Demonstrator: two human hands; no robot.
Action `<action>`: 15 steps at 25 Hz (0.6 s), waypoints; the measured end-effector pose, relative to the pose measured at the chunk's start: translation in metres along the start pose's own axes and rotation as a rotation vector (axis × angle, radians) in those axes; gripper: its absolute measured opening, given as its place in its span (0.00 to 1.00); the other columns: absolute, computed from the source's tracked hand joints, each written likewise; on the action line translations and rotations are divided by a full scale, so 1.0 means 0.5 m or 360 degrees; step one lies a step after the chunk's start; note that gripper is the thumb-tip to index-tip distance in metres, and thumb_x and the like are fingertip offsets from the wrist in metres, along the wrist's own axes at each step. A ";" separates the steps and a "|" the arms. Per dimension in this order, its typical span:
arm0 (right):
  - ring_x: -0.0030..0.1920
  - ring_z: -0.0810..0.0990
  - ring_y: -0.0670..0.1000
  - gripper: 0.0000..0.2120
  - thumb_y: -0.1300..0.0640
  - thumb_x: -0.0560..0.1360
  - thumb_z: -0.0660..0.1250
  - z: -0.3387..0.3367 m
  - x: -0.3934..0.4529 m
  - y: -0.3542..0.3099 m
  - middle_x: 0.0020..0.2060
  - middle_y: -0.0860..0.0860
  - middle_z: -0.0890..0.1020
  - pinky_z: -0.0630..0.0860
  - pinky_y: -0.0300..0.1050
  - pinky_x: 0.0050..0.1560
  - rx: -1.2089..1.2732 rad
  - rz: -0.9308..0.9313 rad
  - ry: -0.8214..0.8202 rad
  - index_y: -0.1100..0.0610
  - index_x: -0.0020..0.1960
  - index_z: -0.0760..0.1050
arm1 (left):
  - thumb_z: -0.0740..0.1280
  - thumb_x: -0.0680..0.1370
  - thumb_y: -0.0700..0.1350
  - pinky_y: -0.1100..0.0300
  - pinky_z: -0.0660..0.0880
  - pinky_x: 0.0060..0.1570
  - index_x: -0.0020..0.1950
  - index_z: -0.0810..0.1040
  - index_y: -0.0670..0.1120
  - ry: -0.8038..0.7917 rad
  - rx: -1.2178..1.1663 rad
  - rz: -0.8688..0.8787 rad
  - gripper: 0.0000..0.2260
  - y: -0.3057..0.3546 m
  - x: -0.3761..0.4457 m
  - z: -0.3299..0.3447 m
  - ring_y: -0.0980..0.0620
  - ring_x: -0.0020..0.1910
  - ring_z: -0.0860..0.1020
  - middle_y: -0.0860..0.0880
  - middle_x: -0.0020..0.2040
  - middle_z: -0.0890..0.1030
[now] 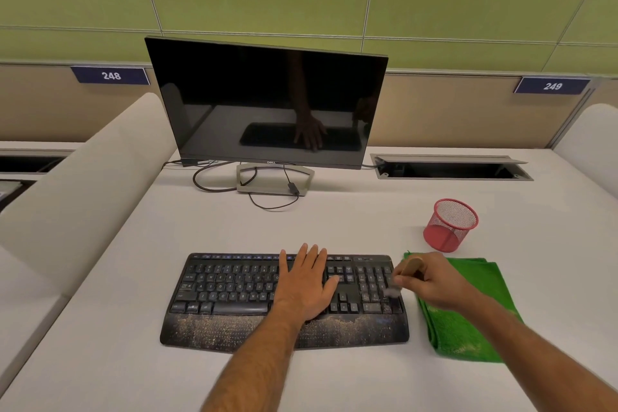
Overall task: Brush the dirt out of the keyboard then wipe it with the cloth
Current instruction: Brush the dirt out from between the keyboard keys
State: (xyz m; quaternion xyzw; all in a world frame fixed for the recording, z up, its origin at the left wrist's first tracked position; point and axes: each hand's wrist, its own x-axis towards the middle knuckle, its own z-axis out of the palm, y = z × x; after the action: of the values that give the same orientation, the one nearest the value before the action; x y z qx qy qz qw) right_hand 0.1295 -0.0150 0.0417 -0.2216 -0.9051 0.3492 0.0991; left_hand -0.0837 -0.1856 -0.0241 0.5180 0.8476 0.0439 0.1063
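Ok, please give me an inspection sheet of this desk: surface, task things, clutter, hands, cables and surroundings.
Surface: white desk, with an open cable hatch at the back right.
Job's things: black keyboard with sandy dirt along its palm rest; brush over the number pad; folded green cloth lying right of the keyboard.
Clutter: red mesh cup, contents not visible.
Hands: left hand flat on the keys; right hand grips the brush.
Cables: black cables loop around the monitor stand.
Surroundings: dark monitor, green wall panels, seat labels 248 and 249, padded dividers on both sides.
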 end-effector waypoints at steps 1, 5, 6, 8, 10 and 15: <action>0.38 0.82 0.42 0.06 0.61 0.72 0.74 0.000 -0.001 0.002 0.37 0.44 0.85 0.78 0.43 0.40 -0.0029 -0.0037 0.0060 0.52 0.39 0.84 | 0.43 0.82 0.64 0.37 0.33 0.74 0.82 0.45 0.51 -0.0005 0.0003 -0.0001 0.31 0.000 0.000 0.000 0.50 0.80 0.40 0.50 0.82 0.46; 0.31 0.77 0.44 0.07 0.59 0.70 0.74 -0.002 -0.013 0.005 0.32 0.51 0.83 0.70 0.38 0.34 -0.0051 -0.0068 -0.0102 0.53 0.33 0.82 | 0.43 0.82 0.64 0.37 0.33 0.74 0.82 0.45 0.51 -0.0005 0.0014 0.0007 0.31 -0.001 -0.001 -0.001 0.50 0.80 0.39 0.50 0.82 0.45; 0.30 0.73 0.45 0.08 0.57 0.69 0.72 0.000 -0.016 0.003 0.31 0.57 0.81 0.67 0.40 0.32 -0.0029 -0.0046 -0.0156 0.56 0.32 0.80 | 0.43 0.82 0.64 0.37 0.33 0.74 0.82 0.45 0.51 -0.0006 0.0013 0.0008 0.31 0.000 -0.002 -0.002 0.50 0.80 0.39 0.50 0.82 0.45; 0.30 0.75 0.47 0.09 0.56 0.70 0.71 0.002 -0.018 0.004 0.32 0.57 0.82 0.69 0.45 0.32 -0.0010 -0.0026 -0.0088 0.52 0.31 0.78 | 0.43 0.82 0.64 0.36 0.34 0.74 0.82 0.45 0.51 -0.0009 0.0017 0.0010 0.31 0.000 -0.002 -0.002 0.50 0.80 0.39 0.50 0.82 0.44; 0.34 0.80 0.44 0.10 0.58 0.71 0.73 0.002 -0.020 0.006 0.35 0.47 0.84 0.75 0.45 0.35 -0.0069 -0.0091 0.0129 0.47 0.33 0.81 | 0.43 0.82 0.65 0.37 0.34 0.74 0.82 0.44 0.51 -0.0010 0.0029 0.0009 0.32 0.000 -0.003 -0.002 0.50 0.80 0.39 0.50 0.82 0.44; 0.35 0.80 0.45 0.04 0.58 0.71 0.73 -0.001 -0.031 -0.001 0.34 0.45 0.83 0.74 0.41 0.35 -0.0137 -0.0106 -0.0040 0.52 0.38 0.84 | 0.42 0.82 0.65 0.37 0.33 0.74 0.82 0.44 0.51 -0.0010 0.0036 0.0011 0.32 -0.001 -0.007 0.000 0.49 0.80 0.38 0.50 0.82 0.42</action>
State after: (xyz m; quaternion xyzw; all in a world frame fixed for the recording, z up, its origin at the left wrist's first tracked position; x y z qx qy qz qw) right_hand 0.1429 -0.0222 0.0417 -0.1911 -0.9273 0.3092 0.0896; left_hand -0.0827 -0.1889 -0.0239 0.5223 0.8459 0.0328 0.1030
